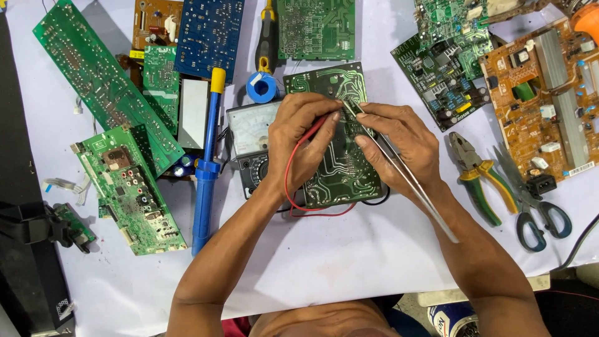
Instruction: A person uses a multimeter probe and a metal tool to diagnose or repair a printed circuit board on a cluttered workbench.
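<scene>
The left hand [299, 140] is pressing a red probe [317, 128] with fingers clamped on it, while the right hand [399, 143] is pinching tweezers [405, 178], both tips meeting on the green circuit board [340, 168] lying flat on the desk [324, 262] for steadiness.

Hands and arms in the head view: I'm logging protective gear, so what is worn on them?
Nothing shows: the left hand and right hand are bare, without gloves, rings or watch. Both forearms are uncovered up to the frame's lower edge, with no sleeves visible.

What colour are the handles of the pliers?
Green with yellow trim on the pliers; head view.
</scene>
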